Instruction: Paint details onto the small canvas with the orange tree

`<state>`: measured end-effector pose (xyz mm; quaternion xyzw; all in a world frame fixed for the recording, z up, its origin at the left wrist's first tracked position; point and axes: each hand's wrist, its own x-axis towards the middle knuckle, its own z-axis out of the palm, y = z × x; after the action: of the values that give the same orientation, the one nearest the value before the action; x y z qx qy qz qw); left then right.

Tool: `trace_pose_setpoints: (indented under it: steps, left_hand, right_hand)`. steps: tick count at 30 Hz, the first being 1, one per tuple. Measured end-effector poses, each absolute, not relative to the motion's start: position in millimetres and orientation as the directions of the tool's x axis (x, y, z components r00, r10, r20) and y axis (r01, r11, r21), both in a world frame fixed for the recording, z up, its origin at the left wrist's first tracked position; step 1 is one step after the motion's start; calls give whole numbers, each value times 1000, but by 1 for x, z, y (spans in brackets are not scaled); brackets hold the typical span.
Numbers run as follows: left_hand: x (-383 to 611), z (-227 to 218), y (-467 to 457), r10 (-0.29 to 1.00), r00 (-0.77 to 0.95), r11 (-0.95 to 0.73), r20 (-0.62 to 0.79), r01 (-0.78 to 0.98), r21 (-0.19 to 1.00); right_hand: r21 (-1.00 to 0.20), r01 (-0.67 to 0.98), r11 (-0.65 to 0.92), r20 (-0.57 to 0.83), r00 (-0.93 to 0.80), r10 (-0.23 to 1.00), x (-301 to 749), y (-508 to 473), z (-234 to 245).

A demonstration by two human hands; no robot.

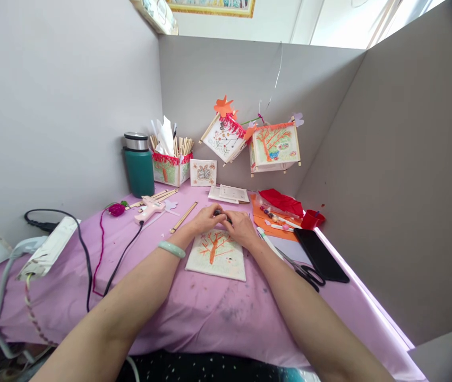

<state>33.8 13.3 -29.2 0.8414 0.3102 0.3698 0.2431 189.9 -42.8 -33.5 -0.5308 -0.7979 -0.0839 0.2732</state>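
My left hand (206, 219), with a pale green bangle (172, 249) on its wrist, meets my right hand (240, 228) above the far edge of a drawn panel. Fingers of both hands close around a small dark object (222, 214), mostly covered, so its kind cannot be made out. Beneath them a white panel (216, 265) lies flat, drawn with an orange tree. A pair of wooden sticks (184, 217) rests left of my left hand. To the right of my right hand lie scissors (307, 271) with black handles and a white-and-green marker-like stick (269, 243).
A pink glue gun (150, 208), magenta yarn (116, 209) and a green tumbler (139, 171) stand left. Decorated lanterns (275, 146) hang at the back. Orange paper (267, 222), a red cup (310, 219) and a black phone-like slab (321, 254) occupy the right. A power strip (52, 246) sits far left.
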Motion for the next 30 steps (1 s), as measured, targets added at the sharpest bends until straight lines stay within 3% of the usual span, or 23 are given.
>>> trace_pose_setpoints:
  steps: [8,20,30]
  left_hand:
    - [34,-31,14,727,550,-682,411,507,526]
    - [34,-29,9,736,552,-658,392,443,610]
    - [33,-32,13,744,546,-631,385,382,675]
  right_hand:
    - [-73,939,336,445,-271,854,186,-42,-34]
    - [25,928,372,595,-313,740,189,-41,-36]
    - [-8,923,386,520,-326,790,188,-43,-33]
